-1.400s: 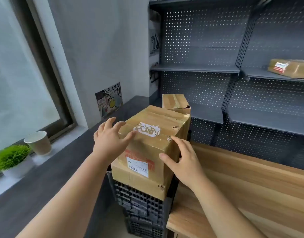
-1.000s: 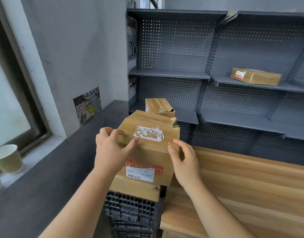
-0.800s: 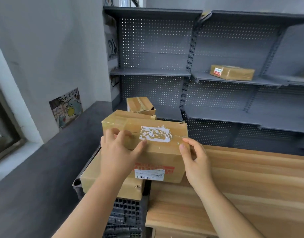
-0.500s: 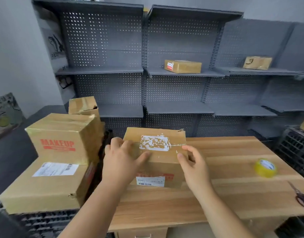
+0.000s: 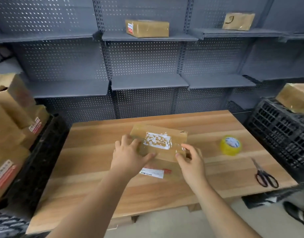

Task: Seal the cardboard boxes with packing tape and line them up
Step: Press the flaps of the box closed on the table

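Boxes [image 5: 8,121] stood stacked on the black crate [image 5: 36,162] at the far left, blurred, so I could not count them surely. Half a second before, the box I was carrying had hung just above the table's near-left part; now the carried box [image 5: 160,146] sat down on the wooden table [image 5: 89,152] near its middle, and the view had tipped downward. My left hand [image 5: 129,156] lay spread over its left top edge, fingers open and pressing rather than closed round it. My right hand [image 5: 190,162] pinched the right corner between thumb and fingers. Right of that lay one yellow tape roll [image 5: 231,145] and one pair of scissors [image 5: 264,175], apart from each other. Two boxes rested on the upper shelves, one [image 5: 147,28] in the middle and one [image 5: 239,21] to the right, and one more box [image 5: 295,97] sat on the right crate [image 5: 281,133].
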Demonstrator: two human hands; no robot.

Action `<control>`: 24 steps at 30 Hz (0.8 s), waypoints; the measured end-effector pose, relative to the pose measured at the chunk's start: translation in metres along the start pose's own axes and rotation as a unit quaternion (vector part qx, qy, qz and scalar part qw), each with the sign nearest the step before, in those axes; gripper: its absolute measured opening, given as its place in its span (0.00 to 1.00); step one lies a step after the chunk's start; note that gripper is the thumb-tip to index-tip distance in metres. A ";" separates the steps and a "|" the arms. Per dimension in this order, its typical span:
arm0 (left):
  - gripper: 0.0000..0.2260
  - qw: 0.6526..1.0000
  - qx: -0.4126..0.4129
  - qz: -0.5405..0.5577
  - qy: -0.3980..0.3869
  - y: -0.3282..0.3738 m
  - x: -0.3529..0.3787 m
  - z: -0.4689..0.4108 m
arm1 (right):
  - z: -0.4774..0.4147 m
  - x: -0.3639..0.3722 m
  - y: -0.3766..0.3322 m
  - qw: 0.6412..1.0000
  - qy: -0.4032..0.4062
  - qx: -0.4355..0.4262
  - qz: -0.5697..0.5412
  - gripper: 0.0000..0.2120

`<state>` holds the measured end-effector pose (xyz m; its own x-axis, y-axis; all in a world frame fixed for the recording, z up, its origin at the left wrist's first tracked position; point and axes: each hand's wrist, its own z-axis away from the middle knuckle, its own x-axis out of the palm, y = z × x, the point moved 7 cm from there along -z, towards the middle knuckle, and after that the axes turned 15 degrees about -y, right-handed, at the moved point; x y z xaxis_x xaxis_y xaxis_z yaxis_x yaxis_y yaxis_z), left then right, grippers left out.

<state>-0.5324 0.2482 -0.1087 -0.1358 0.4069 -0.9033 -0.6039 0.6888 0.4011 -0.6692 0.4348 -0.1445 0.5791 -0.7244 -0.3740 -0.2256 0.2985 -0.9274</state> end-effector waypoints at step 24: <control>0.42 0.958 0.130 -0.143 -0.214 0.112 0.129 -0.161 | -0.134 -0.097 0.110 0.993 0.052 0.104 -0.010 0.09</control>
<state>-0.7438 0.2815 -0.2052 0.3734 0.3486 -0.8597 -0.3441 0.9127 0.2207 -0.8554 0.4545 -0.2112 0.4957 -0.7883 -0.3644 -0.0420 0.3974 -0.9167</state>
